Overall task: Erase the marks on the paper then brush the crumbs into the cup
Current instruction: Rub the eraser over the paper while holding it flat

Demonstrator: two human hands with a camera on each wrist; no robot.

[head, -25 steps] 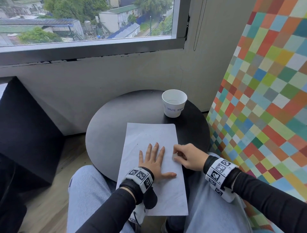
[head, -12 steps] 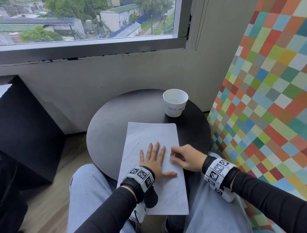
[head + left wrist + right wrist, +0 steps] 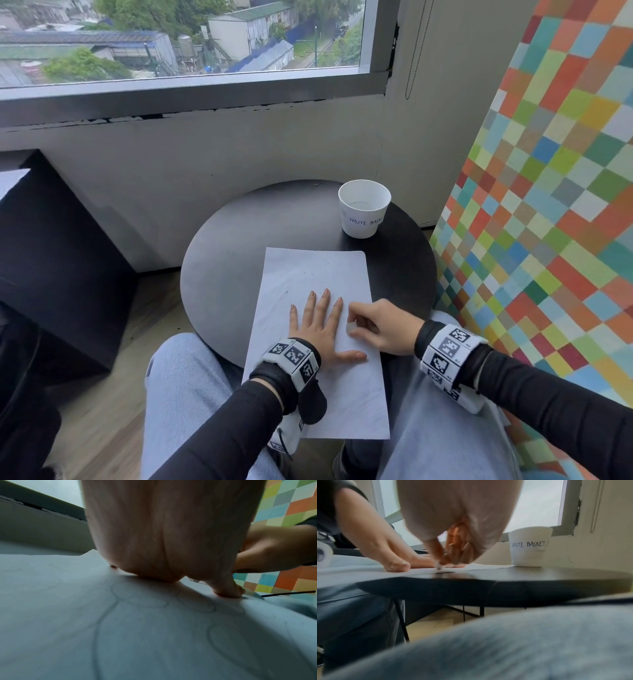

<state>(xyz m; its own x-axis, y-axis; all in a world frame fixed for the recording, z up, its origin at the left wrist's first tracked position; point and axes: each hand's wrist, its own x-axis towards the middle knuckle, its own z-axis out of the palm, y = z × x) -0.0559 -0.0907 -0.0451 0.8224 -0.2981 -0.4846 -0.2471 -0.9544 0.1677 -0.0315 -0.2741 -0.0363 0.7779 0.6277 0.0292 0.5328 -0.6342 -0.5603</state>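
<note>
While the left hand [image 3: 320,329] presses spread fingers flat on the thin, floppy paper [image 3: 318,281], the right hand [image 3: 380,327], just beside its fingertips, pinches what is probably a small eraser [image 3: 439,566]; the light cup [image 3: 363,209] stands well beyond.

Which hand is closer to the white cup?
The right hand. It sits at the paper's right edge, pinching a small eraser, below the cup. The left hand lies flat on the paper, farther left of the cup.
</note>
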